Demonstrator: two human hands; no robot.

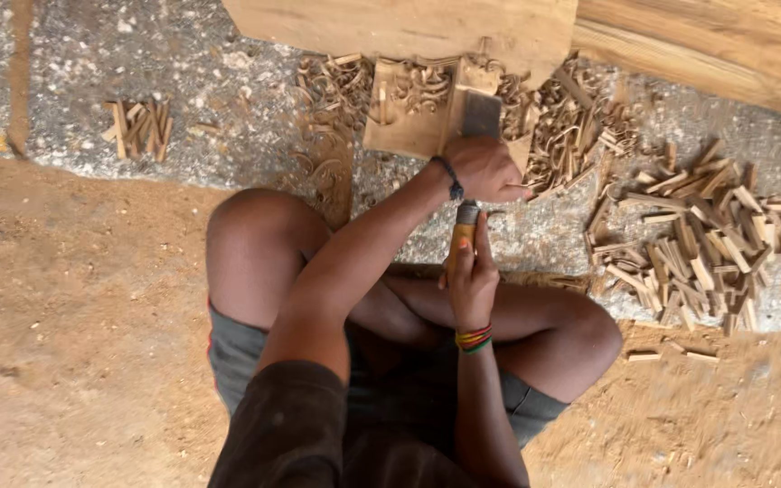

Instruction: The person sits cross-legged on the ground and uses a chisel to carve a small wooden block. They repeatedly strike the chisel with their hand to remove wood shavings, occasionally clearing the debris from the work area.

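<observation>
Right hand (472, 276) clamped on chisel handle (463, 237), left hand (485, 169) wrapped round its shaft; blade (480, 116) points 12 o'clock into wood block (409, 126).

Ahead of the left hand (485, 169) the way is blocked by a wooden block (409, 117) and heaped curled shavings (571, 117). To its right lies a pile of cut sticks (693, 239). Off to its left, bare stone floor (219, 99) is open up to a small stick bundle (139, 128).
</observation>
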